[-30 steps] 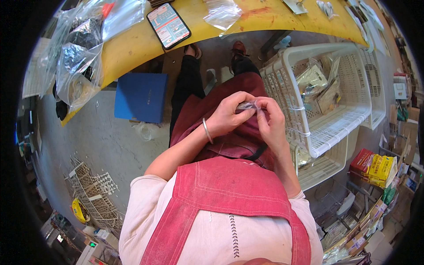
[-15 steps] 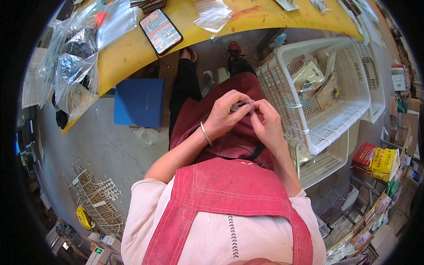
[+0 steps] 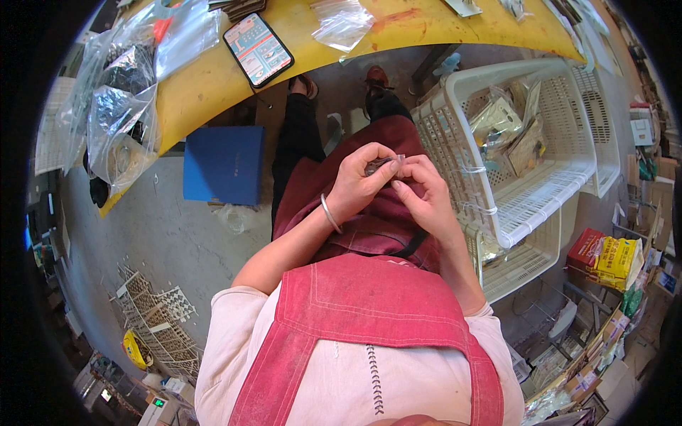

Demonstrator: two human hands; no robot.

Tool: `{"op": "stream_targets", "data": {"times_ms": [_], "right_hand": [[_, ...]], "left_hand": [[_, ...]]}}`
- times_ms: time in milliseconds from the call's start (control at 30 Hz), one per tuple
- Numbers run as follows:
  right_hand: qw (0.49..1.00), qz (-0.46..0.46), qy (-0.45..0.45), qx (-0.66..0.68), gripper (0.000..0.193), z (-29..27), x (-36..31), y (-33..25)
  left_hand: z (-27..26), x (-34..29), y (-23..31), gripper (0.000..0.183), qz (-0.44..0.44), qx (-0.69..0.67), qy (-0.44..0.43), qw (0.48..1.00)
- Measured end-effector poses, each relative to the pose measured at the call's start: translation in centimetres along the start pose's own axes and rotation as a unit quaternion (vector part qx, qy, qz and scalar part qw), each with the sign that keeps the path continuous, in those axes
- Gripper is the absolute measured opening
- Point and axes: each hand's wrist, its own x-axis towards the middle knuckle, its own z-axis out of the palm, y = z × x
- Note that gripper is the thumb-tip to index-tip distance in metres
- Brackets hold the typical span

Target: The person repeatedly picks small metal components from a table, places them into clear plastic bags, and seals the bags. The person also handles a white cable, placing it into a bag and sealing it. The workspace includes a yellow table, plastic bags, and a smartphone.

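Note:
Above my lap, over the red apron [image 3: 376,298], both hands meet around a small clear plastic bag [image 3: 399,161] with something dark inside. My left hand [image 3: 360,181], with a bangle at its wrist, is closed on the bag, thumb pressed along it. The dark contents [image 3: 374,165] are mostly covered by those fingers, so their kind cannot be told. My right hand [image 3: 425,188] has its fingers bent at the bag's upper edge; its thumb sits a little apart, lower down. Whether the right fingertips pinch the bag's edge firmly is hard to see.
A yellow table [image 3: 398,32] curves ahead, bearing a phone [image 3: 258,50], flat clear bags [image 3: 342,23] and a plastic-wrapped bundle [image 3: 124,106]. White plastic baskets [image 3: 526,213] with packets stand close on my right. A blue box [image 3: 223,165] is at the left, below the table.
My right thumb has come away from the left thumb and dropped lower. The bag's clear edge now shows between the hands, which have otherwise stayed in place.

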Motion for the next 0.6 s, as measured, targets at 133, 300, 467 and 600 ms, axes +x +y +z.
{"op": "stream_targets", "data": {"times_ms": [133, 300, 467, 600], "right_hand": [[0.995, 0.038, 0.078, 0.051, 0.016, 0.7, -0.3, 0.0], [0.978, 0.131, 0.095, 0.129, 0.013, 0.4, -0.3, -0.3], [0.993, 0.061, 0.095, 0.040, 0.011, 1.0, -0.4, -0.1], [0.996, 0.062, 0.062, 0.018, 0.011, 0.5, -0.4, -0.7]], "left_hand": [[0.1, 0.0, 0.3, 0.014, -0.025, -0.044, -0.011, 0.999], [-0.1, 0.1, -0.2, 0.015, -0.029, -0.103, -0.018, 0.994], [0.1, 0.0, -0.1, 0.015, -0.024, -0.140, -0.024, 0.990], [0.1, 0.0, 0.0, 0.013, -0.026, -0.131, -0.007, 0.991]]}}
